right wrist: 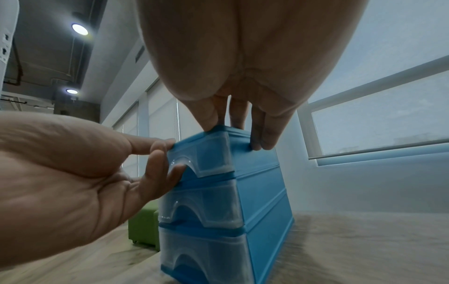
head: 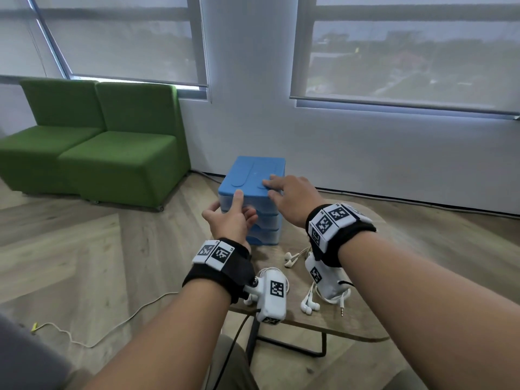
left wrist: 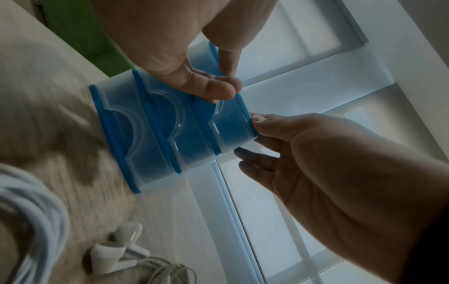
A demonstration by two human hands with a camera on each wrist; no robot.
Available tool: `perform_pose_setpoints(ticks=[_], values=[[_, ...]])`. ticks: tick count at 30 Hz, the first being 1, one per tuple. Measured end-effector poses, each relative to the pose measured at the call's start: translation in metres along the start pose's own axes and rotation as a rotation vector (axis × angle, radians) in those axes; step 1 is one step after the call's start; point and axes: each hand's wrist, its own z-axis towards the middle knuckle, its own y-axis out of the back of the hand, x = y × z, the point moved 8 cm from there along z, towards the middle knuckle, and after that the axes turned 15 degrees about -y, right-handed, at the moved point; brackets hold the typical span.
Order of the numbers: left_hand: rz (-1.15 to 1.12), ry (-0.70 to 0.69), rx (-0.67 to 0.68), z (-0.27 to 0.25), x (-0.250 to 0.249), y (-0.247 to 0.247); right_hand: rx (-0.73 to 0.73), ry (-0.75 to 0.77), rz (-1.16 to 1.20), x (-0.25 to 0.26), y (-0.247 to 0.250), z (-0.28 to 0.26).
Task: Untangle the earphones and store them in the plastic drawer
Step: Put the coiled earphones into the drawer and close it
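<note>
A small blue plastic drawer unit [head: 254, 190] with three translucent drawers stacked one above another stands upright at the far side of a wooden bench [head: 374, 313]. The right hand [head: 295, 197] lies on the unit's blue top, its fingers straight and spread, fingertips pressing down on the lid; its grip is wide and holds nothing. The left hand [head: 229, 218] is at the front of the top drawer [right wrist: 201, 155]: the thumb rests on the lid's front edge and the fingers reach to the drawer's arched handle, loosely bent, not clearly closed round it. All three drawers look pushed in. White earphones [head: 308, 304] lie loose on the bench on the near side of the unit, between the two wrists, their cords coiled and overlapping. Green chairs [head: 112, 142] stand by the windows to the left.
</note>
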Motion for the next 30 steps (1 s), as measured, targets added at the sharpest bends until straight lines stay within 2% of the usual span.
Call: perform_pose_setpoints(ticks=[5, 8, 12, 15, 17, 19, 22, 24, 30], values=[[0.064, 0.002, -0.032, -0.005, -0.003, 0.003, 0.001, -0.006, -0.013, 0.001, 0.002, -0.002], [0.215, 0.061, 0.010, -0.006, -0.010, 0.008, 0.006, -0.018, -0.031, -0.001, 0.001, -0.001], [0.414, 0.053, 0.050, -0.012, -0.026, 0.020, 0.009, -0.020, -0.035, 0.002, -0.002, -0.001], [0.469, -0.014, 0.041, -0.014, -0.040, 0.027, 0.002, -0.027, -0.035, 0.001, 0.000, -0.002], [0.490, -0.115, 0.058, -0.011, -0.054, 0.026, 0.003, -0.027, -0.025, 0.000, 0.001, -0.002], [0.551, -0.256, 0.113, -0.007, -0.070, 0.020, -0.001, -0.026, -0.021, 0.000, 0.002, -0.001], [0.724, -0.382, 0.295, -0.008, -0.083, 0.007, -0.004, -0.023, -0.016, -0.001, 0.003, -0.001], [0.759, -0.381, 0.368, -0.007, -0.081, 0.006, -0.006, -0.020, -0.013, -0.002, 0.002, -0.001], [0.805, -0.380, 0.469, -0.004, -0.072, 0.013, 0.009, 0.008, 0.045, -0.011, 0.001, 0.003]])
